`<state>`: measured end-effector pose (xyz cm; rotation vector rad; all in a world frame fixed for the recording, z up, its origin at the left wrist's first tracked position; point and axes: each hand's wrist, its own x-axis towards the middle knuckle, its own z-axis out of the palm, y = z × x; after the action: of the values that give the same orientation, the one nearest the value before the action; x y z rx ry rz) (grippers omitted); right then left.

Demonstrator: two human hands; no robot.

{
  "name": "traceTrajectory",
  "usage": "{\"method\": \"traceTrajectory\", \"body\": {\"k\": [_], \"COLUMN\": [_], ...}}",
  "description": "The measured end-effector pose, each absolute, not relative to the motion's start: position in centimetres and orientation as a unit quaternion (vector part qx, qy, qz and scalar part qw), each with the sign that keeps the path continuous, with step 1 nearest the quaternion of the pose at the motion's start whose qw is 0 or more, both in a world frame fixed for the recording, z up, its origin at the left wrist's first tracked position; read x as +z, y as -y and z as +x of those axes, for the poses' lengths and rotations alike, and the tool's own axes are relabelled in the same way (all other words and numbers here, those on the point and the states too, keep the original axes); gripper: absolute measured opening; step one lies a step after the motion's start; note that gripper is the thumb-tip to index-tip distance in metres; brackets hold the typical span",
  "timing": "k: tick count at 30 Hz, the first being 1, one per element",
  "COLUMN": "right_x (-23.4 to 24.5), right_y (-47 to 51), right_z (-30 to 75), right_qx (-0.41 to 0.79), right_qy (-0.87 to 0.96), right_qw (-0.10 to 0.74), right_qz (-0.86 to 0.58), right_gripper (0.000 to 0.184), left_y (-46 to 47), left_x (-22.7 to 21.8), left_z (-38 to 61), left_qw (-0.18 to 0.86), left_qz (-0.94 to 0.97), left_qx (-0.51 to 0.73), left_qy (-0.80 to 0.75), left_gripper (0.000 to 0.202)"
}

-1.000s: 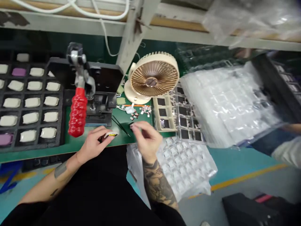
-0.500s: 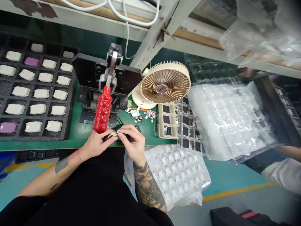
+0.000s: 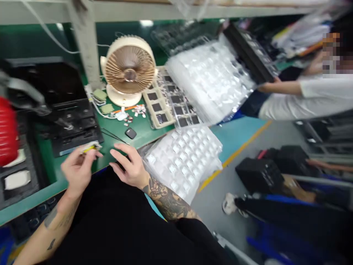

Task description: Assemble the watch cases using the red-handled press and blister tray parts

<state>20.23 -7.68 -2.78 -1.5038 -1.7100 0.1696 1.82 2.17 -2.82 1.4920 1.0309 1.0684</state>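
The person's left hand [image 3: 78,171] held a small flat white-and-yellow piece [image 3: 90,148] pinched between thumb and fingertips, above the near edge of the green bench mat [image 3: 149,141]. The blur made its exact kind hard to tell, though it looked like a slim packaged part. Its long axis ran roughly sideways across the view, tilted slightly upward, with the free end pointing toward the right hand [image 3: 129,165].

That right hand was open and appeared empty, its fingers loosely curved and spread, a short gap apart from the piece. It was the nearer hand to a rounded black object [image 3: 130,133] and a pair of thin black tweezers [image 3: 113,136] lying on the mat.

Just beyond the left hand stood a black bench press [image 3: 74,129] with a red ribbed handle [image 3: 8,130]. Farther back were a cream desk fan [image 3: 129,70] and a cream tray with dark squares [image 3: 157,101]. A clear blister sheet [image 3: 183,162] lay beside the right hand. To the right, a co-worker's hand [image 3: 274,80] gripped a black tray [image 3: 249,51].
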Motion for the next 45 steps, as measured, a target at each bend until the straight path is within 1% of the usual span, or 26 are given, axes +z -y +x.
{"method": "traceTrajectory", "body": {"k": [2, 3, 5, 7, 9, 10, 13, 15, 17, 19, 20, 22, 23, 25, 26, 28, 33, 35, 37, 40, 42, 45], "right_x": [-4.4, -5.5, -7.7, -9.7, -11.2, -11.7, -12.4, -12.2, -11.4, -9.8, -8.7, -6.2, -4.9, -2.7, -1.8, -1.0, -1.2, -1.1, -0.9, -0.6, -0.7, -1.1], "right_y": [10.9, 12.7, 16.2, 18.7, 19.9, 20.1, 19.6, 19.4, 19.5, 19.5, 19.4, 18.4, 17.5, 15.0, 13.5, 10.4, 4.2, 2.6, 1.6, 0.9, 0.6, 0.2], "right_z": [21.2, 21.9, 23.9, 26.1, 27.9, 28.5, 29.5, 29.9, 30.4, 31.0, 31.2, 31.1, 30.8, 29.6, 28.7, 26.4, 21.2, 20.0, 19.3, 18.8, 18.6, 18.4], "right_qx": [0.058, 0.062, 0.089, 0.124, 0.152, 0.162, 0.176, 0.175, 0.162, 0.112, 0.079, 0.036, 0.039, 0.083, 0.106, 0.143, 0.305, 0.332, 0.334, 0.329, 0.301, 0.255], "right_qy": [0.618, 0.582, 0.512, 0.458, 0.443, 0.446, 0.457, 0.46, 0.458, 0.442, 0.435, 0.445, 0.469, 0.54, 0.57, 0.596, 0.556, 0.576, 0.596, 0.63, 0.647, 0.648], "right_qw": [0.437, 0.425, 0.338, 0.232, 0.166, 0.152, 0.137, 0.137, 0.145, 0.167, 0.193, 0.28, 0.336, 0.427, 0.457, 0.489, 0.513, 0.516, 0.519, 0.501, 0.493, 0.508], "right_qz": [-0.651, -0.69, -0.785, -0.85, -0.868, -0.867, -0.861, -0.86, -0.862, -0.874, -0.876, -0.85, -0.816, -0.72, -0.674, -0.621, -0.578, -0.54, -0.513, -0.494, -0.498, -0.506], "right_gripper": [0.051, 0.045, 0.036, 0.036, 0.038, 0.038, 0.035, 0.028, 0.023, 0.027, 0.029, 0.027, 0.026, 0.03, 0.03, 0.026, 0.026, 0.022, 0.023, 0.038, 0.046, 0.047], "left_y": [-2.2, -2.2, -2.1, -2.0, -1.9, -1.9, -1.8, -1.8, -1.8, -1.8, -1.9, -1.9, -1.9, -2.0, -2.0, -1.9, -1.5, -1.5, -1.5, -1.8, -2.0, -2.1], "left_x": [-3.1, -3.2, -3.2, -3.3, -3.4, -3.4, -3.2, -2.9, -2.6, -2.2, -2.0, -1.7, -1.6, -1.4, -1.3, -1.2, -1.7, -2.0, -2.3, -2.3, -2.0, -1.5], "left_z": [2.4, 2.6, 2.7, 2.5, 2.1, 1.9, 1.7, 1.9, 2.1, 2.2, 2.2, 2.0, 1.8, 1.5, 1.3, 1.0, 0.6, 0.3, 0.0, -0.5, -0.8, -1.1], "left_qw": [0.497, 0.502, 0.496, 0.454, 0.424, 0.425, 0.471, 0.493, 0.502, 0.509, 0.52, 0.563, 0.592, 0.643, 0.659, 0.672, 0.664, 0.658, 0.657, 0.656, 0.649, 0.654], "left_qz": [0.552, 0.543, 0.57, 0.624, 0.65, 0.647, 0.606, 0.591, 0.587, 0.579, 0.572, 0.554, 0.543, 0.528, 0.522, 0.51, 0.469, 0.462, 0.455, 0.444, 0.445, 0.451], "left_qx": [0.525, 0.541, 0.534, 0.511, 0.492, 0.484, 0.466, 0.464, 0.457, 0.441, 0.428, 0.392, 0.376, 0.351, 0.344, 0.34, 0.376, 0.398, 0.417, 0.435, 0.444, 0.45], "left_qy": [-0.415, -0.401, -0.379, -0.379, -0.395, -0.408, -0.441, -0.439, -0.442, -0.459, -0.468, -0.472, -0.462, -0.43, -0.418, -0.415, -0.445, -0.442, -0.433, -0.429, -0.43, -0.408], "left_gripper": [0.016, 0.021, 0.026, 0.027, 0.028, 0.029, 0.034, 0.042, 0.046, 0.045, 0.043, 0.044, 0.047, 0.053, 0.056, 0.057, 0.052, 0.051, 0.052, 0.052, 0.051, 0.051]}}
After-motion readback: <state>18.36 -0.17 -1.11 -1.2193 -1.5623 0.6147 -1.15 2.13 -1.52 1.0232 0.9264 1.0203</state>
